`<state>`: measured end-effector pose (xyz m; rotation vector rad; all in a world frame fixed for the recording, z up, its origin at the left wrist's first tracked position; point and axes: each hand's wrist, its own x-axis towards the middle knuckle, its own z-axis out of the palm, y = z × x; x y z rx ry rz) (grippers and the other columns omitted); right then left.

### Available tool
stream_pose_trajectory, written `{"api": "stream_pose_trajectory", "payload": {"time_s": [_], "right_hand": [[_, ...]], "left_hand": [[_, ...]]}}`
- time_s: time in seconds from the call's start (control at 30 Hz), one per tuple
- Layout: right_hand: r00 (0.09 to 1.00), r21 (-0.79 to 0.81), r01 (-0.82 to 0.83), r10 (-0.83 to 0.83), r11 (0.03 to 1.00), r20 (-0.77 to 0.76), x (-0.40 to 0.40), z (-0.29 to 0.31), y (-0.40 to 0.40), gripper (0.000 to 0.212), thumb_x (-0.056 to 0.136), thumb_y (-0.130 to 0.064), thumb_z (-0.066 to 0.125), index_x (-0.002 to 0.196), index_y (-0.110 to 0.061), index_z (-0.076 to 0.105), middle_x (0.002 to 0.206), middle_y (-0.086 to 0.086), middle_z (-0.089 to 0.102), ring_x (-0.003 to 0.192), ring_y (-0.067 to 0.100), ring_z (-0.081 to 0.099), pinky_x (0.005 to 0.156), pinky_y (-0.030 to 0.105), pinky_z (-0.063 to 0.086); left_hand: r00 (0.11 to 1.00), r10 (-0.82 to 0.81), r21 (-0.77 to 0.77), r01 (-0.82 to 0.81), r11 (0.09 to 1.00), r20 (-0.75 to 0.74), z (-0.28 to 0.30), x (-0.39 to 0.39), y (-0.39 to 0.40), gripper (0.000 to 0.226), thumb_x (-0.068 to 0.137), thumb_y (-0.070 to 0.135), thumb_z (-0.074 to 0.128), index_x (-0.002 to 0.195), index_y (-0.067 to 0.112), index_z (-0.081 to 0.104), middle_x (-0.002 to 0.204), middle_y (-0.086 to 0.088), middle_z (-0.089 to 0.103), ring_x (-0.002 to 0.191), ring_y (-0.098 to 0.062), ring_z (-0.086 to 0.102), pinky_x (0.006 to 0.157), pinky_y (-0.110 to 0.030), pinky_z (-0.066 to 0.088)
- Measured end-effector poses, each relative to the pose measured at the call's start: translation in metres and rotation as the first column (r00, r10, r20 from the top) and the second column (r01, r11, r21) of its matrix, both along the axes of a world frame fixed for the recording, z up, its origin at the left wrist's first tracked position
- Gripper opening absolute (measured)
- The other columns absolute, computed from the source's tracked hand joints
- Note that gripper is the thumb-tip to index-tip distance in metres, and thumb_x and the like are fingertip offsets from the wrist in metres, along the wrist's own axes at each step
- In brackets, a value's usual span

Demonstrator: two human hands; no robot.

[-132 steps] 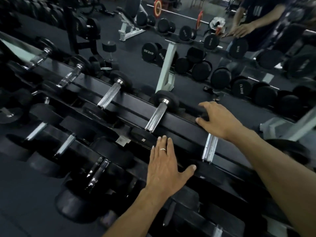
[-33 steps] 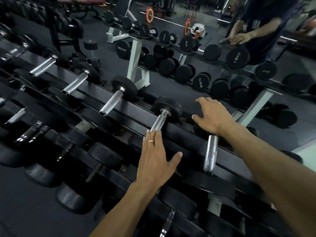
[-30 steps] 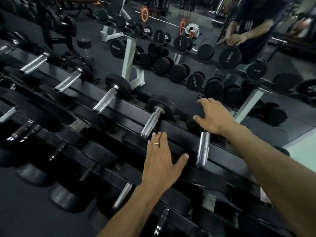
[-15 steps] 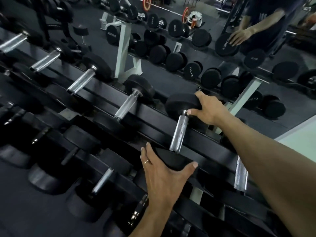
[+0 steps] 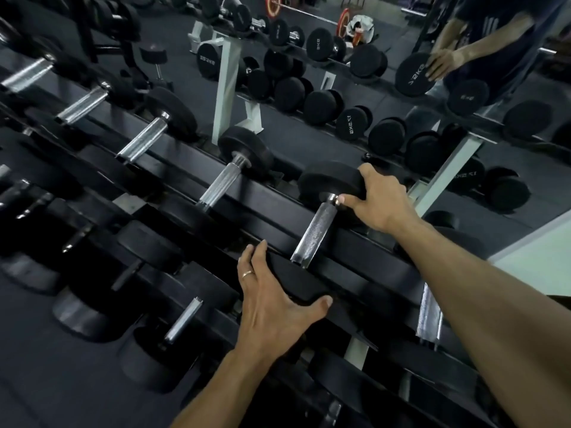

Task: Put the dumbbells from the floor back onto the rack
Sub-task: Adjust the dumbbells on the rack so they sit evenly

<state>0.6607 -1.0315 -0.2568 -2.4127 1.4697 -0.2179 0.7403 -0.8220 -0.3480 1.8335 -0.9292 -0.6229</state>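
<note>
A black dumbbell with a knurled chrome handle [image 5: 312,234] lies across the top tier of the black rack [image 5: 268,208]. My right hand [image 5: 378,200] grips its far head [image 5: 329,180], fingers over the top and thumb by the handle's collar. My left hand [image 5: 272,299] holds the near head [image 5: 296,281], thumb on its right side and fingers along its left edge. More dumbbells lie in a row to the left on the same tier, the closest one [image 5: 222,183] just beside this one.
Lower tiers hold further dumbbells [image 5: 182,321], and another chrome handle [image 5: 429,316] shows under my right forearm. A mirror behind the rack reflects a white-framed rack [image 5: 228,84], weight plates and a person. Dark rubber floor lies at lower left.
Both hands went from resting on the rack rail and a dumbbell end to grasping the two heads of one dumbbell. The view has moved in closer over that dumbbell.
</note>
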Motion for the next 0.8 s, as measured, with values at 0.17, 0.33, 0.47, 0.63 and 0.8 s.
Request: {"api": "stream_pose_trajectory", "payload": {"time_s": [0.17,0.33,0.47,0.63,0.8], "right_hand": [[1.000,0.026,0.004,-0.004,1.000,0.016,-0.003,-0.001,0.000,0.038,0.088,-0.041,0.068,0.109,-0.019,0.044,0.093,0.005,0.059,0.094,0.034,0.060,0.075,0.036,0.043],[1.000,0.051,-0.015,0.015,0.999,-0.010,-0.004,0.000,-0.003,0.040,0.088,-0.042,0.067,0.107,-0.018,0.042,0.101,0.009,0.063,0.092,0.034,0.061,0.084,0.047,0.052],[0.997,0.077,-0.043,0.047,0.996,-0.053,-0.007,0.003,-0.003,0.048,0.089,-0.039,0.066,0.123,-0.015,0.042,0.113,0.011,0.062,0.102,0.035,0.060,0.091,0.050,0.050],[0.983,0.027,-0.105,0.108,0.994,-0.149,-0.043,0.010,0.005,0.071,0.087,-0.039,0.068,0.144,-0.016,0.031,0.132,0.014,0.050,0.116,0.035,0.054,0.098,0.048,0.046],[0.958,-0.028,-0.164,0.152,0.986,-0.243,-0.091,0.029,0.016,0.074,0.089,-0.043,0.065,0.149,-0.016,0.031,0.141,0.015,0.043,0.126,0.036,0.047,0.101,0.045,0.044]], "left_hand": [[1.000,-0.007,-0.016,0.007,1.000,0.025,-0.002,-0.001,0.001,0.123,0.054,0.055,0.084,0.146,0.036,0.003,0.151,0.017,-0.007,0.144,-0.012,0.006,0.106,-0.024,0.020],[0.999,0.016,0.002,-0.017,1.000,0.038,-0.002,-0.003,0.002,0.123,0.048,0.063,0.081,0.143,0.042,0.004,0.151,0.022,-0.008,0.147,-0.016,0.005,0.116,-0.039,0.025],[0.995,0.044,0.056,-0.049,0.997,0.085,0.003,-0.004,0.002,0.122,0.045,0.072,0.073,0.141,0.043,0.005,0.153,0.018,-0.006,0.148,-0.022,0.002,0.118,-0.052,0.022],[0.972,0.063,0.057,-0.078,0.995,0.225,0.017,-0.021,0.009,0.118,0.066,0.062,0.075,0.153,0.024,0.005,0.160,0.007,-0.005,0.148,-0.013,-0.016,0.122,-0.048,0.006],[0.890,0.058,-0.094,-0.017,0.995,0.452,0.039,-0.066,0.013,0.089,0.076,0.058,0.065,0.147,0.015,0.032,0.159,-0.004,0.016,0.149,-0.014,-0.009,0.121,-0.039,-0.005]]}}
